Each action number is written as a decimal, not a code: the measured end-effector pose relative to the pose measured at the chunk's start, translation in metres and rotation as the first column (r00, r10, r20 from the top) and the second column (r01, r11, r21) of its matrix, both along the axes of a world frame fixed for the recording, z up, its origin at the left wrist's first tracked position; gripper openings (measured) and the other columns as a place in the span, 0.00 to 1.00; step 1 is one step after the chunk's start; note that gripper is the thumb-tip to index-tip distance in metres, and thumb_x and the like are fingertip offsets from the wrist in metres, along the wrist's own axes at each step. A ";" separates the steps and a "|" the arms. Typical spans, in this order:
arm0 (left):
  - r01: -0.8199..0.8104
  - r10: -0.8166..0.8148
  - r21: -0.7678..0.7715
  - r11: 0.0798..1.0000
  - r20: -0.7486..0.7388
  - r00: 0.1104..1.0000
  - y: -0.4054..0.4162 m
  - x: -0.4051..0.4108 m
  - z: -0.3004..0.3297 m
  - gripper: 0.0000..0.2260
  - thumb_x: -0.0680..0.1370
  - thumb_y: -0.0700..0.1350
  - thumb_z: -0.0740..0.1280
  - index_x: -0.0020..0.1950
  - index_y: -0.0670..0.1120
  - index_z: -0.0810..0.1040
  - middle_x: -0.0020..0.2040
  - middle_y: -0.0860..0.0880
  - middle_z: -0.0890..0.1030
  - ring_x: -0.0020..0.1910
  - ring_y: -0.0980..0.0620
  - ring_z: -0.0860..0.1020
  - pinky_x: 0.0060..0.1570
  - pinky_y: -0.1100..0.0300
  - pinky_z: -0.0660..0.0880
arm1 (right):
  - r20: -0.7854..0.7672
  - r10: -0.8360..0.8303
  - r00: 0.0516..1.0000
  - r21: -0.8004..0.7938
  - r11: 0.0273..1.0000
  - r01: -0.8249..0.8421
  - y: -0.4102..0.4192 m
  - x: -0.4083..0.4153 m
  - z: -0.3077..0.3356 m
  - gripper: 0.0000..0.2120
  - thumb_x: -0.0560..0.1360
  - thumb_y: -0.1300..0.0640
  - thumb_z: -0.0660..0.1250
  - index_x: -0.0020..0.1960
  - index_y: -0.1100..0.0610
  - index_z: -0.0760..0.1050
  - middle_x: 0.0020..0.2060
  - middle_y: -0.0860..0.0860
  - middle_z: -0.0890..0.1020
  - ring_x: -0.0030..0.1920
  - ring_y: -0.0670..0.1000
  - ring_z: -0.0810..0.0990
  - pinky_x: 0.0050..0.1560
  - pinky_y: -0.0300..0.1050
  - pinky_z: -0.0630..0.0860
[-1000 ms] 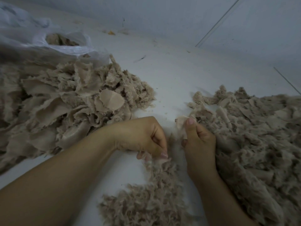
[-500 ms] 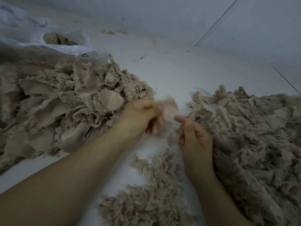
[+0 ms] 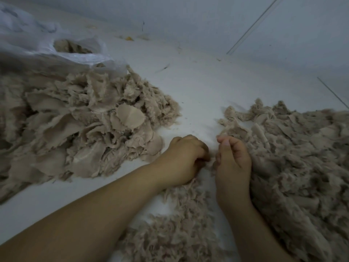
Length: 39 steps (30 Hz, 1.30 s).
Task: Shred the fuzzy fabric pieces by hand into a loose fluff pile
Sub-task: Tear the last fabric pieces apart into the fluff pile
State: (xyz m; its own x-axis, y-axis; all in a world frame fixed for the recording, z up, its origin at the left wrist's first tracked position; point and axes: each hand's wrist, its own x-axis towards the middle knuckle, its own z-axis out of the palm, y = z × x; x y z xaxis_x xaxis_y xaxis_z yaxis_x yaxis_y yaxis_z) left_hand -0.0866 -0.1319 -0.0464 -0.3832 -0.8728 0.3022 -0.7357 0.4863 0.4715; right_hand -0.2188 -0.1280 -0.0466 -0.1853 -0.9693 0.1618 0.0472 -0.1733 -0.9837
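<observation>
I am watching both hands coming back down together over the white table [image 3: 204, 87]: half a second ago the left hand [image 3: 186, 159] was lifted with a blurred scrap, and now it is sitting low, fingers curled, just beside the right hand [image 3: 233, 163]. Both grips are closed on a small tuft (mostly hidden between them). I am judging another tear is starting. The fabric pieces [image 3: 79, 133] are lying left, the fluff pile [image 3: 170, 237] below the hands.
</observation>
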 end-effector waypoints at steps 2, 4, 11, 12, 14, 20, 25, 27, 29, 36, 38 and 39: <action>-0.036 0.036 0.004 0.999 -0.067 0.997 0.000 0.004 0.001 0.08 0.75 0.37 0.68 0.49 0.44 0.86 0.50 0.50 0.83 0.56 0.46 0.75 0.57 0.47 0.71 | -0.023 -0.021 1.000 0.003 1.000 0.021 -0.001 0.000 0.000 0.08 0.81 0.63 0.62 0.49 0.51 0.76 0.38 0.49 0.75 0.34 0.43 0.72 0.36 0.38 0.71; -0.074 0.072 -0.014 0.997 -0.111 0.991 0.000 0.008 0.003 0.07 0.73 0.34 0.69 0.44 0.42 0.86 0.45 0.48 0.84 0.52 0.44 0.76 0.53 0.48 0.73 | -0.078 -0.006 0.997 -0.013 1.000 0.005 -0.001 0.000 -0.001 0.13 0.79 0.67 0.64 0.51 0.48 0.76 0.44 0.48 0.78 0.37 0.38 0.77 0.38 0.31 0.73; -0.246 0.235 0.073 0.966 -0.635 0.735 0.002 0.011 0.011 0.06 0.72 0.32 0.73 0.42 0.42 0.86 0.42 0.53 0.84 0.43 0.58 0.82 0.47 0.64 0.79 | -0.290 0.125 0.949 0.094 0.990 -0.102 -0.003 -0.003 -0.007 0.22 0.78 0.67 0.65 0.69 0.49 0.73 0.58 0.43 0.77 0.59 0.38 0.76 0.52 0.28 0.73; -0.252 0.256 0.098 0.963 -0.635 0.729 0.002 0.010 0.010 0.06 0.73 0.33 0.73 0.42 0.43 0.86 0.42 0.54 0.84 0.42 0.58 0.82 0.46 0.63 0.79 | -0.330 0.129 0.935 0.099 0.990 -0.102 -0.003 -0.003 -0.008 0.22 0.78 0.67 0.65 0.69 0.51 0.73 0.58 0.44 0.78 0.57 0.38 0.77 0.50 0.28 0.74; -0.284 0.319 0.156 0.946 -0.601 0.733 0.001 0.011 0.008 0.07 0.74 0.34 0.72 0.40 0.46 0.85 0.40 0.53 0.83 0.40 0.57 0.82 0.44 0.59 0.80 | -0.403 0.123 0.907 0.098 0.991 -0.091 -0.003 -0.003 -0.008 0.20 0.78 0.66 0.67 0.67 0.51 0.75 0.57 0.45 0.80 0.54 0.39 0.78 0.50 0.32 0.76; 0.066 0.361 0.417 0.907 -0.847 0.391 0.003 0.014 0.013 0.10 0.73 0.31 0.70 0.40 0.44 0.86 0.40 0.44 0.85 0.42 0.48 0.84 0.45 0.59 0.80 | -0.283 0.188 0.941 0.086 0.982 -0.170 -0.001 0.000 -0.006 0.20 0.79 0.61 0.66 0.70 0.49 0.72 0.53 0.40 0.79 0.49 0.31 0.79 0.43 0.28 0.76; 0.119 0.389 0.427 0.896 -0.886 0.253 0.003 0.012 0.014 0.06 0.75 0.29 0.67 0.42 0.37 0.83 0.38 0.41 0.83 0.40 0.45 0.82 0.43 0.56 0.81 | -0.216 0.136 0.967 0.032 0.991 -0.132 -0.001 -0.001 -0.003 0.12 0.78 0.62 0.68 0.57 0.47 0.75 0.40 0.48 0.78 0.36 0.41 0.77 0.36 0.33 0.74; 0.100 0.392 0.416 0.904 -0.899 0.197 0.002 0.013 0.015 0.06 0.75 0.28 0.66 0.42 0.36 0.82 0.36 0.42 0.82 0.37 0.47 0.80 0.41 0.56 0.80 | -0.174 0.122 0.977 0.024 0.993 -0.119 -0.002 -0.002 -0.003 0.13 0.77 0.64 0.69 0.54 0.47 0.76 0.39 0.49 0.77 0.35 0.42 0.76 0.34 0.33 0.73; 0.087 0.392 0.407 0.909 -0.907 0.154 0.000 0.013 0.014 0.07 0.75 0.28 0.66 0.41 0.35 0.81 0.36 0.42 0.81 0.36 0.47 0.80 0.39 0.58 0.80 | -0.154 0.127 0.980 0.015 0.992 -0.126 -0.002 -0.001 -0.002 0.12 0.77 0.65 0.69 0.53 0.49 0.76 0.38 0.50 0.76 0.34 0.42 0.75 0.34 0.33 0.73; 0.079 0.427 0.460 0.884 -0.866 0.260 0.000 0.024 0.017 0.05 0.75 0.29 0.68 0.40 0.34 0.82 0.32 0.39 0.81 0.29 0.46 0.80 0.33 0.56 0.80 | -0.058 0.043 0.997 -0.006 0.999 -0.044 -0.004 -0.002 -0.003 0.07 0.79 0.64 0.66 0.53 0.53 0.76 0.42 0.51 0.75 0.37 0.42 0.75 0.37 0.34 0.74; 0.035 0.406 0.526 0.850 -0.695 0.594 0.006 0.023 0.017 0.02 0.75 0.33 0.71 0.43 0.36 0.82 0.30 0.39 0.81 0.24 0.46 0.79 0.26 0.58 0.78 | -0.077 0.045 0.996 -0.023 0.999 -0.046 -0.003 -0.002 -0.003 0.07 0.79 0.64 0.65 0.54 0.53 0.76 0.42 0.51 0.75 0.36 0.40 0.74 0.36 0.33 0.73; 0.007 0.389 0.532 0.847 -0.628 0.674 0.008 0.020 0.017 0.03 0.75 0.36 0.72 0.47 0.38 0.82 0.32 0.41 0.82 0.24 0.46 0.78 0.25 0.57 0.77 | -0.089 0.050 0.995 -0.035 0.998 -0.053 -0.003 -0.002 -0.002 0.08 0.79 0.64 0.65 0.54 0.53 0.76 0.42 0.51 0.75 0.36 0.39 0.75 0.36 0.32 0.73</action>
State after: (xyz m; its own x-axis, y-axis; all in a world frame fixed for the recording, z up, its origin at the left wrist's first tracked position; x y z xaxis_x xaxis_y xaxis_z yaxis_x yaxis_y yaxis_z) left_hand -0.0666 -0.1237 -0.0293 -0.0410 -0.9978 -0.0517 -0.1445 -0.0453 0.9885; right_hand -0.2208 -0.1309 -0.0483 -0.1190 -0.9702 0.2111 -0.0295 -0.2091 -0.9775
